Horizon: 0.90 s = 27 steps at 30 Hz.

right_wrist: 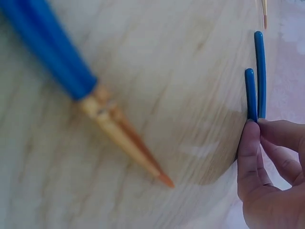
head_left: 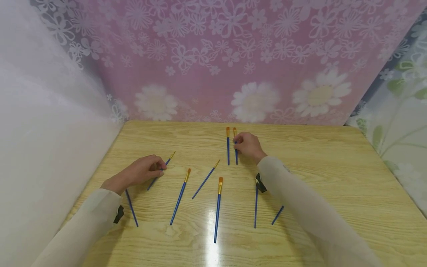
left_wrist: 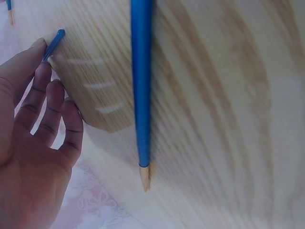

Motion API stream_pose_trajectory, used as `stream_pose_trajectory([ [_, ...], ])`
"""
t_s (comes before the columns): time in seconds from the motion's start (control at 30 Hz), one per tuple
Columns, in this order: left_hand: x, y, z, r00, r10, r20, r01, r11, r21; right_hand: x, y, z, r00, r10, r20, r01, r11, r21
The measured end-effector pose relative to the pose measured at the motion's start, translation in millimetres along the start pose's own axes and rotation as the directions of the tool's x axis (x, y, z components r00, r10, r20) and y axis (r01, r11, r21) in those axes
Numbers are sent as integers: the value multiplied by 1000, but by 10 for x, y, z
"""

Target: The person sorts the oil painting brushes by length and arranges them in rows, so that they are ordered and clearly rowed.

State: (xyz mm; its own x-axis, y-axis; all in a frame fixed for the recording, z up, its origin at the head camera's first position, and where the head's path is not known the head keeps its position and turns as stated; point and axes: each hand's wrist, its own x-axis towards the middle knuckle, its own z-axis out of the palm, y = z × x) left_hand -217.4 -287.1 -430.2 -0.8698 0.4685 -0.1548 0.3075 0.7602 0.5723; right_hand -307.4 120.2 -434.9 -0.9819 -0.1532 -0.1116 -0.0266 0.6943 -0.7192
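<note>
My left hand (head_left: pixel 141 173) pinches a thin paintbrush (head_left: pixel 169 160) with a blue handle and gold ferrule, lying slanted on the left side of the table. Thumb and index finger meet on its handle (left_wrist: pixel 55 41) in the left wrist view. At the back of the table, my right hand (head_left: pixel 251 147) pinches another blue paintbrush (head_left: pixel 236 157) between thumb and fingers, its orange bristles pointing away. Just left of that, a flat paintbrush (head_left: pixel 228 150) lies nearly parallel. The right wrist view shows both handle ends, the pinched handle (right_wrist: pixel 250 93) being the left one.
Several more blue paintbrushes lie spread over the wood-grain table (head_left: pixel 333 178): a wide flat brush (head_left: pixel 217 213), a rounded brush (head_left: pixel 180 198) and a thin brush (head_left: pixel 205 181) among them. Two brushes are partly hidden by the right sleeve, one by the left. A flowered pink cloth (head_left: pixel 200 74) hangs behind.
</note>
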Motion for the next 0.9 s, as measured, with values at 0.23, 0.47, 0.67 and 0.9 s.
stream_pose_trajectory([
  [0.23,24,1,14,1000,-6,3,6,1000,15,-60,-34,-28,1000,-13,-7,13,1000,-21],
  [0.47,14,-29,13,1000,-19,4,19,999,27,-94,-16,-67,999,-39,0,39,998,-41],
  [0.67,40,-65,23,1000,-8,6,7,999,37,-209,54,-152,999,-42,11,42,999,-12],
  [0.9,39,-55,23,1000,-21,4,21,999,45,-315,148,-228,999,-38,23,38,999,-3],
])
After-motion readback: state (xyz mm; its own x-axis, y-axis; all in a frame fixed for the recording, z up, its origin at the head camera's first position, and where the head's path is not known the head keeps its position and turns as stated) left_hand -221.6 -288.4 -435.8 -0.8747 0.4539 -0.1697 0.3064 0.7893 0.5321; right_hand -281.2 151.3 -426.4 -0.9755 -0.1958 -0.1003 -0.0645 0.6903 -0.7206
